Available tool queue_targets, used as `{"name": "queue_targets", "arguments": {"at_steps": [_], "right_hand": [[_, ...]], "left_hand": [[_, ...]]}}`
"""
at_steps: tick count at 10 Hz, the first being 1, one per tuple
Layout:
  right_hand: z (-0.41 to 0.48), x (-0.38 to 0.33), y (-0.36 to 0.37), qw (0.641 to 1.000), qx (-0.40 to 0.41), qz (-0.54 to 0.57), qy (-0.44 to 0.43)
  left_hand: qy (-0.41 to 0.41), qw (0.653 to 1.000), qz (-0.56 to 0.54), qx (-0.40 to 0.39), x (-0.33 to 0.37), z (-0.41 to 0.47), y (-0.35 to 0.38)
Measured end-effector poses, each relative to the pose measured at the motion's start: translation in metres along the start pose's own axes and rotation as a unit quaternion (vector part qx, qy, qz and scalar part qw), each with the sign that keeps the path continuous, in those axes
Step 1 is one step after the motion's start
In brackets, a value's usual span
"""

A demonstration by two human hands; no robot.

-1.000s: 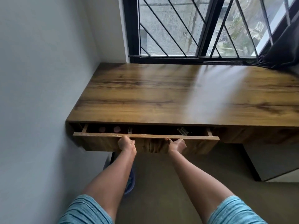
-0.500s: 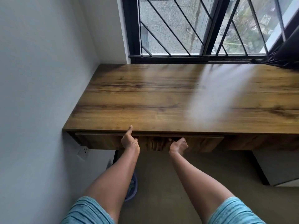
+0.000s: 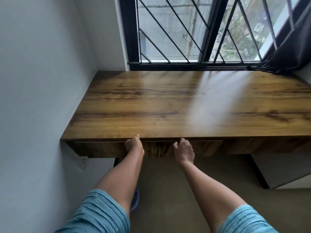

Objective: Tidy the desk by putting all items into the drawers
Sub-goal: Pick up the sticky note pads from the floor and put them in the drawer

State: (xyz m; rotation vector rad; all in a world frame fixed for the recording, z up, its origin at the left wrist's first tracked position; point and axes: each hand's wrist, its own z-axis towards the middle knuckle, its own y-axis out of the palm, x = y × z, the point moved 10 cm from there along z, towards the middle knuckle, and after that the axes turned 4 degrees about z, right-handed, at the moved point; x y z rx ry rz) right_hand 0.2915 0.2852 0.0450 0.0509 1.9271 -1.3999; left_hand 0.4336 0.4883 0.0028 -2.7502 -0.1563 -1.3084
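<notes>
The drawer (image 3: 101,148), a second ago pulled out with small items showing inside, now sits pushed home, its front flush under the desk (image 3: 168,101) lip at 6 o'clock. Both hands have followed it in. The left hand (image 3: 134,147) lies against the front at about 7 o'clock, thumb straight up and touching the desk edge. Its other fingers are hidden behind the hand, so I cannot tell how they lie. The right hand (image 3: 184,151), just beside it toward 5 o'clock, has its fingers curled, knuckles at the top of the front, and appears to hold nothing.

No item shows on the desk top from the wall at 9 o'clock to the frame edge at 3 o'clock, only wood grain and window glare. The items themselves are out of sight, presumably inside the drawer.

As I judge it, the task is at its end or very near. What may remain is letting go, and checking the stretch of desk past 3 o'clock, which the frame cuts off.
</notes>
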Motion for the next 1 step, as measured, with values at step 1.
{"name": "queue_targets", "arguments": {"at_steps": [1], "right_hand": [[-0.0018,-0.0289,-0.0161,0.996,-0.008,-0.032,-0.085]], "left_hand": [[0.035,0.996,0.074,0.03,0.0189,-0.0174,0.0072]]}}
